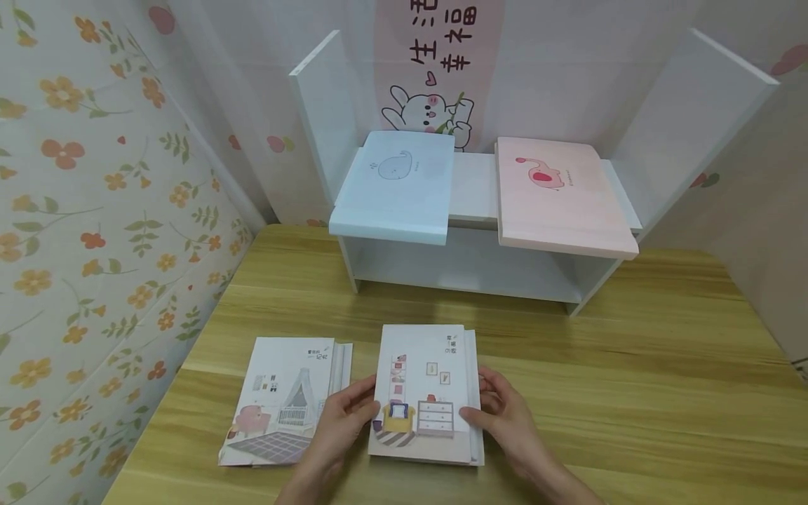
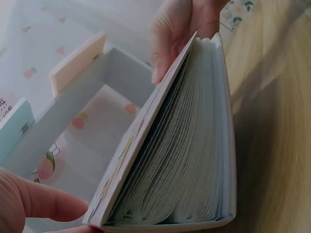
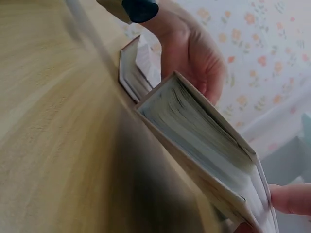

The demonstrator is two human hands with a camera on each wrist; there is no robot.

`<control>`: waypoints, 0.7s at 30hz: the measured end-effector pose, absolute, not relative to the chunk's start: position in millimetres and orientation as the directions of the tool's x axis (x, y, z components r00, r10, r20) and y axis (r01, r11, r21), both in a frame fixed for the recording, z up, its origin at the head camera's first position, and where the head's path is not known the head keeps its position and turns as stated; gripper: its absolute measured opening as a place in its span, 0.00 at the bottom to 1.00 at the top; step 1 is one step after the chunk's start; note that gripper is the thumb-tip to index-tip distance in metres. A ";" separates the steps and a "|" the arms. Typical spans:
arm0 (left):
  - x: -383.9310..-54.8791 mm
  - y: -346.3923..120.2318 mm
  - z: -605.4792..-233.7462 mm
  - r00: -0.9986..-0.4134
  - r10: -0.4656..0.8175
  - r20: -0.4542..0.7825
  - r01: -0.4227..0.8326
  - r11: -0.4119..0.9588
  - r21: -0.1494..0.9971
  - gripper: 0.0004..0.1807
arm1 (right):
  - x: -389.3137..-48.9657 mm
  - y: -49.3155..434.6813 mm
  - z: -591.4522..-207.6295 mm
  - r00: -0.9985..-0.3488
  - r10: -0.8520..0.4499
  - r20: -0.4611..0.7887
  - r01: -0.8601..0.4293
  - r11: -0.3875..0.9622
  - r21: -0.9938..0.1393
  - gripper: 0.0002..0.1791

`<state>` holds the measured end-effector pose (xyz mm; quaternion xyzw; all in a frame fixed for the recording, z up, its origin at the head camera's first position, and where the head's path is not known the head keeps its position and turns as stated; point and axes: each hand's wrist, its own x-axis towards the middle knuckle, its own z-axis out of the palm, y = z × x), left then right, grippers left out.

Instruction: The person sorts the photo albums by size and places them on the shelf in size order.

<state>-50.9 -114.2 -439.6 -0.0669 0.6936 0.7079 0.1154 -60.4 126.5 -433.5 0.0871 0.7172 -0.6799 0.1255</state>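
Observation:
Both hands hold a thick photo album [image 1: 419,393] by its two sides, above the front of the table. Its white cover shows a yellow armchair and a chest of drawers. My left hand [image 1: 341,424] grips the left edge, thumb at the cover. On the opposite edge my right hand [image 1: 511,424] has its thumb over the cover and its fingers along the side. The left wrist view shows many pages [image 2: 170,141] fanned slightly between the covers. A second album [image 1: 278,407], with a tent and a pink chair on its cover, lies left of my left hand.
Behind the albums stands a white desktop shelf [image 1: 470,259] with two tall side panels. On it lie a light blue book [image 1: 398,186] with a whale and a pink book [image 1: 562,193] with an elephant, both jutting over its front edge. A flowered curtain [image 1: 95,245] hangs along the left.

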 end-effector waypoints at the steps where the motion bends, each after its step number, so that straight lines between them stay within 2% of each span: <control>1: -50.8 -113.7 -438.4 -0.964 0.079 -0.254 -0.256 -0.018 0.966 0.26 | -59.8 127.0 -431.5 -0.957 -0.046 -0.287 0.284 0.059 -0.957 0.40; 13: -53.2 -108.0 -418.8 -0.973 0.095 -0.212 -0.216 -0.032 0.976 0.27 | -59.0 138.0 -412.6 -0.980 -0.072 -0.184 0.184 0.003 -0.983 0.38; 21: -62.0 -103.7 -402.3 -0.979 0.053 -0.196 -0.197 -0.028 0.980 0.24 | -65.8 140.4 -403.7 -0.986 -0.087 -0.143 0.147 -0.045 -0.988 0.37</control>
